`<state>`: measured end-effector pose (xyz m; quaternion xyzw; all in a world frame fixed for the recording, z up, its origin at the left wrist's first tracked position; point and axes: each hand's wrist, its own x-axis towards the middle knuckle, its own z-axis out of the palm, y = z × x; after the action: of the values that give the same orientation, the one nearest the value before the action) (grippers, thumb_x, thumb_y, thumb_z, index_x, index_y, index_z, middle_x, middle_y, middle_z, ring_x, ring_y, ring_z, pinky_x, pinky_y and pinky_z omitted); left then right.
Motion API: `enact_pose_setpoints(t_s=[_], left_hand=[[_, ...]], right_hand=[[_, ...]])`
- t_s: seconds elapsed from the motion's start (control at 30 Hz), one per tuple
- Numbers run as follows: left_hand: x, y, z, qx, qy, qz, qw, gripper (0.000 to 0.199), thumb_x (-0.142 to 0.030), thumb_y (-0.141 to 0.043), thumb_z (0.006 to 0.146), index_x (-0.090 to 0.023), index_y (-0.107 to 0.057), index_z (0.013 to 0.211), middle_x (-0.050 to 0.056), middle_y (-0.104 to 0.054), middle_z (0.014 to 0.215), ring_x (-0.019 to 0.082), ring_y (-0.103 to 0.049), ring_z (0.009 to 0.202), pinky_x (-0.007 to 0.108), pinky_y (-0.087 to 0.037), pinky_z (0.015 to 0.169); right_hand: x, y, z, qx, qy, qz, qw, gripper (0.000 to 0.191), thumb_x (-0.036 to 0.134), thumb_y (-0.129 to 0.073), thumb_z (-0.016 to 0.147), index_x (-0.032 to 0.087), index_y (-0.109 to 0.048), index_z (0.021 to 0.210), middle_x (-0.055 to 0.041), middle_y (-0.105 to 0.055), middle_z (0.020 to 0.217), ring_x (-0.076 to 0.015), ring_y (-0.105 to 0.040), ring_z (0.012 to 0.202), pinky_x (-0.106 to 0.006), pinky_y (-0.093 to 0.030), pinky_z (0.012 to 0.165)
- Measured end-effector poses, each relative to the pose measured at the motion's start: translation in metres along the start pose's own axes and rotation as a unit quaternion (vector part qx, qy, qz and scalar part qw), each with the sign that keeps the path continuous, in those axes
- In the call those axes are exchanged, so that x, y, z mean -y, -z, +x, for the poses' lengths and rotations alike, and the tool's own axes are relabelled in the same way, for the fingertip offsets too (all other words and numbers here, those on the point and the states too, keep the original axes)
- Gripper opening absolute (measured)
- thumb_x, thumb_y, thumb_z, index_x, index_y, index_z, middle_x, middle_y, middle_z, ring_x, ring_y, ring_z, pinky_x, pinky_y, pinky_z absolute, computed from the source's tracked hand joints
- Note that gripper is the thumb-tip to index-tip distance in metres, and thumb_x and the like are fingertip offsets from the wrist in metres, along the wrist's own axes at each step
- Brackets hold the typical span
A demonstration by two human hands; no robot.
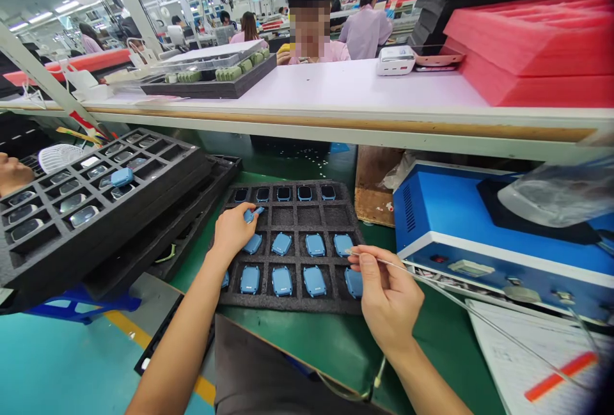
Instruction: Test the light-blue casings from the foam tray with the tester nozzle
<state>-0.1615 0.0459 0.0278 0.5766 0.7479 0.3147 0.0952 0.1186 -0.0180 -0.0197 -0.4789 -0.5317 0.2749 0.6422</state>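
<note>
A black foam tray lies on the green work surface, with several blue watch-shaped cases in its two nearer rows and dark-screened ones in the farthest row. My left hand pinches a small blue case over the left side of the second row. At the tray's right side, my right hand has its thumb and fingers closed on a thin white cable. The cable's tip is by a blue case in the third row.
Tilted foam trays are stacked at the left, beside another person's hand. A blue machine and papers are at the right. Ahead, a raised shelf holds red foam; a person is behind it.
</note>
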Motion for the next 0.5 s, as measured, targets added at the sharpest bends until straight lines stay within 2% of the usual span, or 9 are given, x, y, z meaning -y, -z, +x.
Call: enact_pose_setpoints(t_s=[0.17,0.27,0.4,0.5], left_hand=[[0.0019,0.0013,-0.0023,-0.023,0.021,-0.101,0.994,0.017,-0.025,-0.080,0.072,-0.027,-0.077,0.088,0.004,-0.073,0.085,0.028,-0.066,0.089,0.035,-0.045,0.087],[0.0007,0.0033,-0.0045,-0.047,0.048,-0.196,0.978,0.028,-0.031,-0.084,0.070,-0.024,-0.074,0.095,0.002,-0.068,0.087,0.021,-0.061,0.083,0.031,-0.045,0.081],[0.0021,0.0072,-0.0062,-0.039,0.089,-0.354,0.930,0.057,-0.035,-0.085,0.066,-0.021,-0.064,0.118,-0.001,-0.058,0.086,0.012,-0.053,0.068,0.024,-0.041,0.059],[0.0040,0.0092,-0.0064,-0.022,0.102,-0.448,0.888,0.068,-0.023,-0.080,0.062,-0.022,-0.057,0.126,-0.001,-0.055,0.092,0.009,-0.051,0.065,0.022,-0.038,0.053]], right_hand=[[0.0015,-0.0005,-0.0007,0.003,-0.009,0.003,1.000,0.019,0.036,-0.064,0.098,0.020,-0.075,0.097,-0.0060,-0.076,0.093,-0.0179,-0.074,0.074,-0.030,-0.063,0.066],[0.0030,-0.0007,-0.0020,0.001,-0.014,0.006,1.000,0.022,0.038,-0.064,0.097,0.019,-0.075,0.095,-0.0067,-0.076,0.092,-0.0180,-0.074,0.072,-0.031,-0.063,0.065],[0.0037,-0.0006,-0.0040,-0.005,-0.021,-0.002,1.000,0.026,0.042,-0.065,0.096,0.017,-0.074,0.094,-0.0084,-0.077,0.092,-0.0192,-0.073,0.071,-0.033,-0.062,0.065],[0.0034,-0.0008,-0.0047,-0.008,-0.026,-0.008,1.000,0.029,0.045,-0.065,0.096,0.017,-0.074,0.094,-0.0089,-0.077,0.092,-0.0193,-0.073,0.070,-0.033,-0.061,0.065]])
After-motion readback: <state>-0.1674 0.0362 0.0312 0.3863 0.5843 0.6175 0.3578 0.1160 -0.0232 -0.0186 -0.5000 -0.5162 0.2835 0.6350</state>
